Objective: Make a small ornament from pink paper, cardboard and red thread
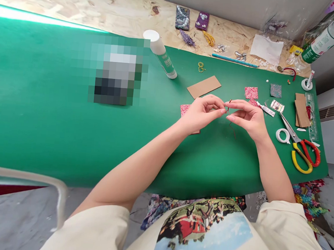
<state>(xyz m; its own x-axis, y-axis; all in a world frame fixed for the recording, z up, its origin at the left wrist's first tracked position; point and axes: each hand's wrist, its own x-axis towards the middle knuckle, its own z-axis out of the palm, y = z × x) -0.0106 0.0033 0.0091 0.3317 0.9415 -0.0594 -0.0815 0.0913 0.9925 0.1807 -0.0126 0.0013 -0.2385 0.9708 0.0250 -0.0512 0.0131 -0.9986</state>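
Above the green table, both hands meet around a thin dark red cord (228,109). My left hand (204,110) is closed, pinching the cord between thumb and fingertips. My right hand (247,118) has its index fingertip against the cord close to the left fingers, its thumb just below; the exact grip is too small to make out fully. A loose dark thread (233,130) hangs beneath the right thumb. Partly hidden under my left wrist lies a pink patterned fabric piece (184,110). A brown cardboard strip (204,87) lies just beyond the hands.
Scissors (298,143), a white tape roll (283,135), a small tube (265,109) and fabric squares (251,92) lie at right. A glue stick (161,55) stands left of the cardboard. Along the back are tasselled pieces (182,18), a blue pencil (235,60) and a plastic bottle (320,46).
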